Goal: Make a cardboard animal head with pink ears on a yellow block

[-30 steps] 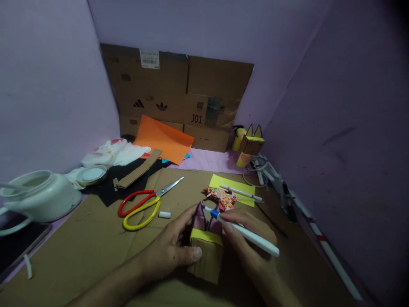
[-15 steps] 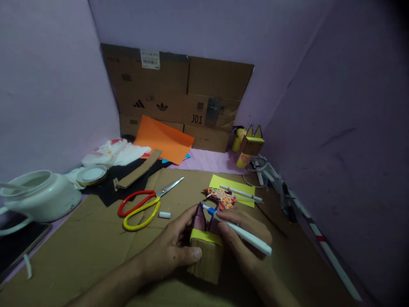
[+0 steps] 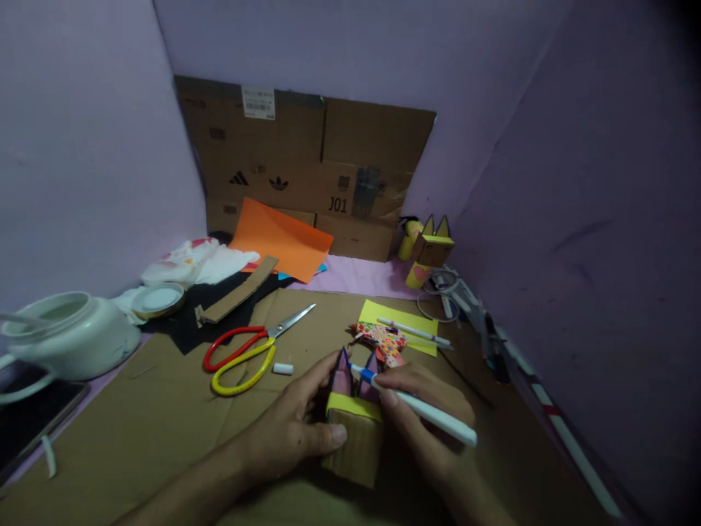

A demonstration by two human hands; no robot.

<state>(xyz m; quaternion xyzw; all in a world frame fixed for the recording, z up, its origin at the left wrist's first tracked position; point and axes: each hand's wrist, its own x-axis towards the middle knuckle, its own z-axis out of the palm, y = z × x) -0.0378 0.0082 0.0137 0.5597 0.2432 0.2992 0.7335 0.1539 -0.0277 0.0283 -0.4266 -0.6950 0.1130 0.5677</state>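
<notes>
My left hand (image 3: 301,424) is closed around a small cardboard box (image 3: 355,447) with a yellow paper top and two pointed ears, pink inside with dark outlines. Its thumb presses on the box's near face. In my right hand (image 3: 430,409) is a white marker (image 3: 438,418) with a blue collar, its tip at the left ear (image 3: 342,376). The right ear is partly behind the marker. Left of the box, a white marker cap (image 3: 283,369) lies on the cardboard sheet, beside scissors (image 3: 241,358) with red and yellow handles.
A floral-patterned glue gun (image 3: 382,337) and a white pen (image 3: 413,331) lie by yellow paper (image 3: 371,312). A cat-like cardboard figure (image 3: 432,252) stands at the back right. White pot (image 3: 71,336), phone (image 3: 38,420), orange paper (image 3: 279,237) and a cardboard strip (image 3: 241,291) are on the left.
The marker in my right hand has shifted slightly right and down, its tip moving lower along the left ear's edge. My left hand and the box stay nearly still.
</notes>
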